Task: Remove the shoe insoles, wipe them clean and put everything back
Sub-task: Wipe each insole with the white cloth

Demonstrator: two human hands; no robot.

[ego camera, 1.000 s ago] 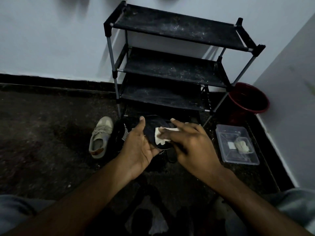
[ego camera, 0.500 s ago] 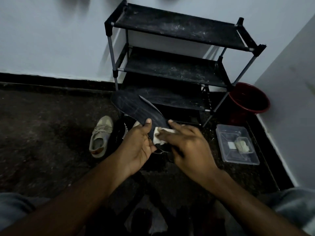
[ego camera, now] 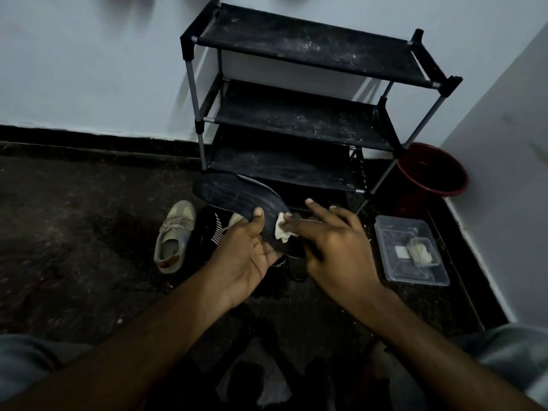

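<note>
My left hand (ego camera: 246,256) holds a black insole (ego camera: 234,197) near its heel end, thumb on top; the insole sticks out up and to the left in front of the rack. My right hand (ego camera: 335,244) presses a small white wipe (ego camera: 283,229) against the insole, fingers mostly straight over it. Below the hands sits a black shoe with white stripes (ego camera: 212,232), partly hidden. A beige sneaker (ego camera: 173,235) lies on the floor to its left.
A black three-shelf shoe rack (ego camera: 299,114) stands against the white wall. A red bucket (ego camera: 433,173) sits in the right corner. A clear plastic tray (ego camera: 394,262) with wipes lies on the dark floor at right. My knees frame the bottom.
The insole has swung from lying across under my hands to pointing up-left, fully showing. My right hand with the wipe has shifted slightly along it.
</note>
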